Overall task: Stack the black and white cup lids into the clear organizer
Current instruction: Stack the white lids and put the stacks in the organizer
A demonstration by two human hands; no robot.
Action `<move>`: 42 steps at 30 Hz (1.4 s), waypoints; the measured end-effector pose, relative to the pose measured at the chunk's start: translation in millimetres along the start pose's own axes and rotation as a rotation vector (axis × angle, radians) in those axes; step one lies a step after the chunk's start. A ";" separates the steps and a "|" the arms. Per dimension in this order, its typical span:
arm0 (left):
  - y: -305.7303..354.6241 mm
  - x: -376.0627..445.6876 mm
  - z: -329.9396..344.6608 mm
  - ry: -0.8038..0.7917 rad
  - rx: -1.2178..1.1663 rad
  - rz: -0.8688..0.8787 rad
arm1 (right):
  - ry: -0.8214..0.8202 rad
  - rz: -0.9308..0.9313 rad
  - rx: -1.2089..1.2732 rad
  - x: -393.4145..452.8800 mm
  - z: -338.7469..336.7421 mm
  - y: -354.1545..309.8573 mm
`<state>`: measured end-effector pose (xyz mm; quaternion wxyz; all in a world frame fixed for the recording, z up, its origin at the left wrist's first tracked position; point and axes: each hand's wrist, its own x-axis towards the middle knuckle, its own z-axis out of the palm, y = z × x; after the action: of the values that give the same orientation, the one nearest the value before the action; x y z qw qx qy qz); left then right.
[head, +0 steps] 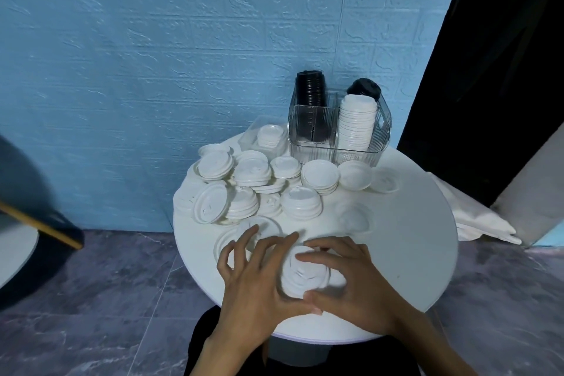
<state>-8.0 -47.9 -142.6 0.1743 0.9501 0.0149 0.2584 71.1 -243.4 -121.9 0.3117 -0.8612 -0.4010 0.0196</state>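
Two hands: left hand [253, 278] and right hand [351, 284] cupped round a small stack of white lids [305, 273], fingers curled against its sides.
Loose lids [253, 189]: heaped just beyond the fingertips.
Organizer [338, 128]: farther off past the right hand, holding black lids [310, 91] and a white stack [357, 122].
Table [412, 238]: under both hands.

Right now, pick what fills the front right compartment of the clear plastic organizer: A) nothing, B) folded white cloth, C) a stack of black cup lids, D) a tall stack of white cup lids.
D: the tall stack of white cup lids stands in the front right compartment of the clear plastic organizer, rising above its rim.
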 end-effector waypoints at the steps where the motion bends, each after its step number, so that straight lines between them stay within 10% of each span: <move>1: -1.2 -0.3 0.6 -0.004 -0.004 0.000 | -0.021 -0.001 0.011 2.5 0.2 -1.3; 14: 1.7 -2.0 3.0 -0.026 -0.026 0.003 | -0.086 0.014 0.043 6.0 -0.1 -3.1; 20: 1.4 -2.0 4.4 -0.062 -0.061 -0.019 | 0.391 0.163 -0.135 22.3 -28.7 33.0; 28: -1.4 -1.3 8.1 -0.037 -0.082 0.001 | 0.219 0.209 -0.191 26.3 -22.3 69.3; 37: -0.2 -1.7 8.2 -0.050 -0.068 -0.049 | 0.034 0.298 0.472 15.4 -25.1 -3.7; 42: -1.6 -0.3 6.7 -0.065 -0.128 -0.084 | -0.051 0.297 0.240 20.1 -18.2 -13.5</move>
<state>-4.8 -48.6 -148.7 0.2459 0.9434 0.0325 0.2203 80.7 -232.2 -95.5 0.3954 -0.8667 -0.2723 0.1350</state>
